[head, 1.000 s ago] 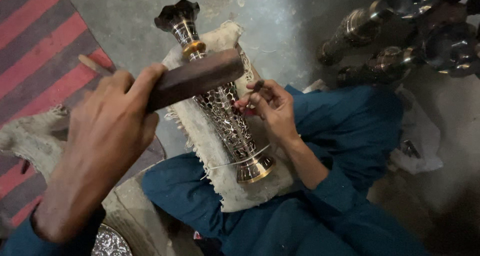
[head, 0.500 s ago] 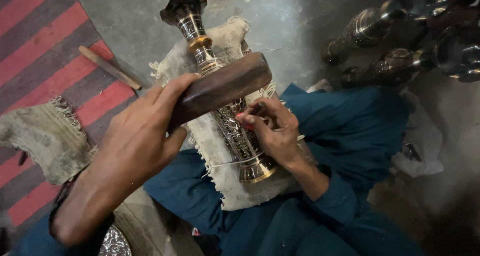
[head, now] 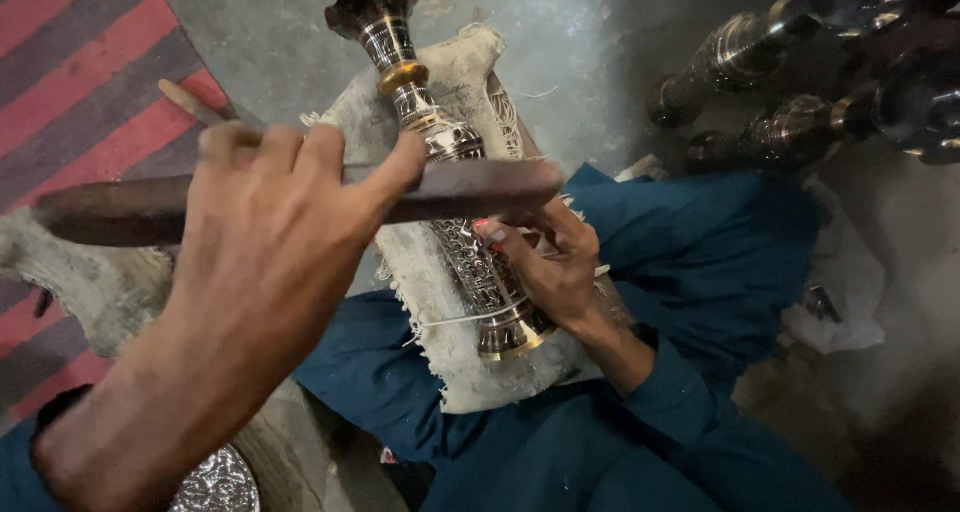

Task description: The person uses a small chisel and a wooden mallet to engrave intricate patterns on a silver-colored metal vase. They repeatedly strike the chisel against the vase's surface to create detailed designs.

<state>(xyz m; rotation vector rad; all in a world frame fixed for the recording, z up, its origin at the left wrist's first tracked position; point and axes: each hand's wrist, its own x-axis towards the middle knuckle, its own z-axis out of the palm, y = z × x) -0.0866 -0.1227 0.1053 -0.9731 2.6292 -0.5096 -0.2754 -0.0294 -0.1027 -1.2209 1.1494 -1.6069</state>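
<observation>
Left hand (head: 270, 242) clenched round a wooden stick (head: 300, 200), held level just above the vase (head: 440, 162); right hand (head: 550, 262) pinches something small against vase's side, can't tell what; vase lies tilted on pale cloth (head: 440, 312) over lap; more vases (head: 790, 82) well apart, beyond it.

Dim light, motion blur, dark right

Grey concrete floor (head: 280, 32): striped red rug (head: 70, 82), metal vases (head: 790, 132) on it.
</observation>
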